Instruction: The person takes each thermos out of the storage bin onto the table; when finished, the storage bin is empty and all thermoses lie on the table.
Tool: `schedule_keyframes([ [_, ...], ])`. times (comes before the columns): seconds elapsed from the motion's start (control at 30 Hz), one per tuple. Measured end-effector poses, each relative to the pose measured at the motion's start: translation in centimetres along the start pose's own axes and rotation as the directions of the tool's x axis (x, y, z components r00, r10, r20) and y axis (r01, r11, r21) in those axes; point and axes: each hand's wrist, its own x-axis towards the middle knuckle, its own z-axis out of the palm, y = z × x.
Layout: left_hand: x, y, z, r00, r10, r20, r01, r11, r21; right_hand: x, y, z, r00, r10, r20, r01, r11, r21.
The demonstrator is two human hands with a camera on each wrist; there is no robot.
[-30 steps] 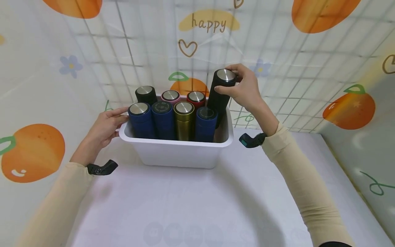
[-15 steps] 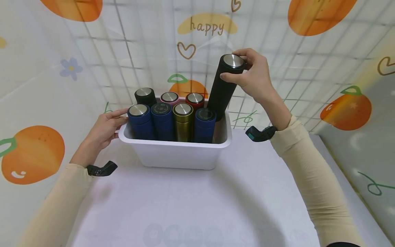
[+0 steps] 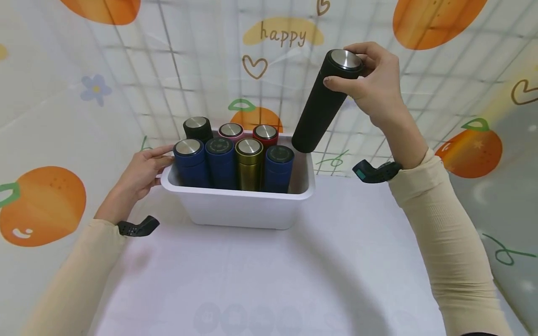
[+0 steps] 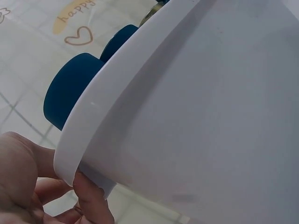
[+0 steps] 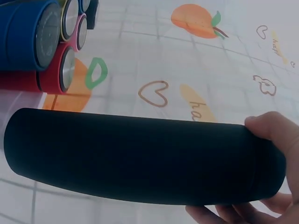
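My right hand (image 3: 378, 84) grips a black thermos flask (image 3: 321, 102) near its silver-topped lid, thumb on one side and fingers on the other. The flask tilts, its base just above the back right of a white plastic bin (image 3: 239, 205). My left hand (image 4: 60, 191) holds the bin's left end by the rim, some fingers under it. Inside stand several flasks: two blue ones (image 3: 191, 163) at front left, a gold one (image 3: 251, 163), another blue one (image 3: 279, 168), and behind them a shorter-looking black (image 3: 198, 129), a pink (image 3: 231, 130) and a red one (image 3: 266, 134).
The bin rests on a white cloth-covered table (image 3: 235, 275). Close behind it hangs a white curtain (image 3: 218, 60) printed with oranges, over a wire grid. A grey side wall (image 3: 496, 205) stands at the right.
My right hand has lifted the black flask up and to the right, out of the bin's back right corner, tilting it further. My left hand stays at the bin's left end.
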Motion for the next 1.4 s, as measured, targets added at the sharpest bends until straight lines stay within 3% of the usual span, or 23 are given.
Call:
schedule_keyframes([
  [0.3, 0.0, 0.2, 0.3, 1.000, -0.006, 0.004, 0.006, 1.000, 0.002, 0.0, 0.0, -2.0, 0.998, 0.059, -0.031, -0.060, 0.998, -0.014],
  [0.77, -0.1, 0.2, 0.1, 1.000, 0.003, 0.009, -0.003, 1.000, -0.001, -0.8, 2.8, -4.0, 0.992, 0.125, -0.023, -0.127, 0.990, -0.058],
  [1.1, 0.0, 0.3, 0.2, 1.000, -0.016, -0.003, 0.016, 1.000, 0.024, -1.9, 6.1, -3.8, 0.983, 0.186, -0.001, -0.183, 0.964, -0.195],
  [1.4, 0.0, 0.2, 0.2, 1.000, -0.011, -0.004, 0.011, 1.000, 0.002, -2.9, 8.8, -3.3, 0.983, 0.182, 0.005, -0.172, 0.933, -0.315],
])
